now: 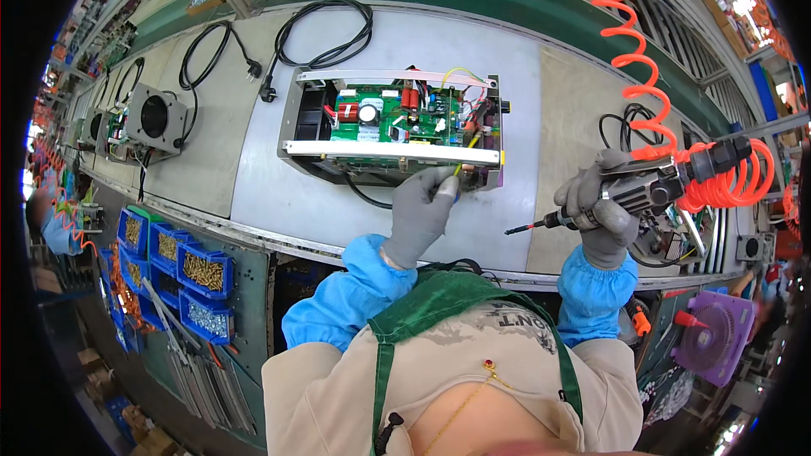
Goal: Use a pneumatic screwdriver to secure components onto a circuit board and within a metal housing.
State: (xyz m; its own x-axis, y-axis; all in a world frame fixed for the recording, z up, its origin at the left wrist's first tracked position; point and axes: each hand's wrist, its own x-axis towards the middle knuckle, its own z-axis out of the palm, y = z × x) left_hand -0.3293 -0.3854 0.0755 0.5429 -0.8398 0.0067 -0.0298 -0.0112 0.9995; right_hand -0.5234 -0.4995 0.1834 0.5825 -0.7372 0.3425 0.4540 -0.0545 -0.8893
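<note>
An uncovered electronic unit (390, 151) lies on the bench before me, its green circuit board (397, 125) framed by two pale metal rails. At its near right corner my left hand (422, 209), in a grey glove, has thumb and fingers closed on a thin yellow-green wire (458, 171). The wire's far end is hard to make out. To the right of the unit, my gloved right hand (596, 211) grips a black and grey power screwdriver (642, 190). Its bit (519, 228) points left, above the bench and apart from the unit.
An orange coiled hose (629, 59) hangs down by the screwdriver. Black power cables (325, 55) loop behind the unit. Another unit with a fan (156, 116) stands to the left. Blue bins of screws (204, 273) hang below the bench edge; a purple fan (715, 336) is at lower right.
</note>
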